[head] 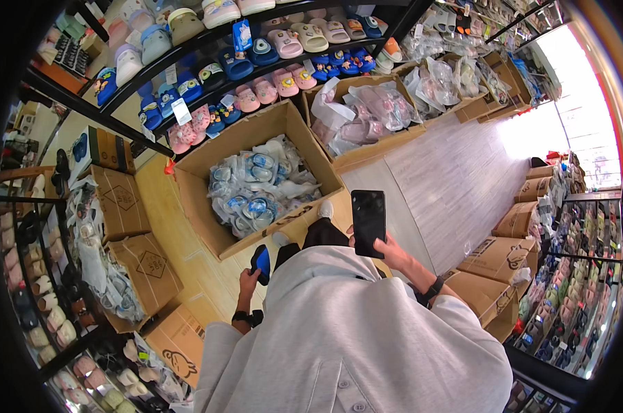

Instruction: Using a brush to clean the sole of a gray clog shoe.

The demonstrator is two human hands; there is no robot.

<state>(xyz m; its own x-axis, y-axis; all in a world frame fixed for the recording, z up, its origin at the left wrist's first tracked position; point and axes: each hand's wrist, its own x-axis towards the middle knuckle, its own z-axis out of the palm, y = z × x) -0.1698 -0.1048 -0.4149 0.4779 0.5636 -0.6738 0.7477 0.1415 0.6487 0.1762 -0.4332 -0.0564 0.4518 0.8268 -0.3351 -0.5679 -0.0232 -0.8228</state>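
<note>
My right hand (391, 252) grips a black smartphone (368, 219), held upright with its dark screen showing. Low at my left side, my left hand (248, 281) is closed around a small blue-and-black item (263, 262); its shape suggests a slipper, but I cannot tell for sure. Just ahead of my feet stands an open cardboard box (197, 206). Inside it lie several pairs of clear and blue sandals (262, 206) in plastic bags. Both hands are apart from the box.
A black shoe rack (187, 57) with clogs and slides rises behind the box. To its right, another cardboard box (376, 149) holds bagged pink slippers (378, 108). More cartons line the left (146, 263) and right (489, 294). A pale wood-look floor (445, 170) runs toward a bright doorway.
</note>
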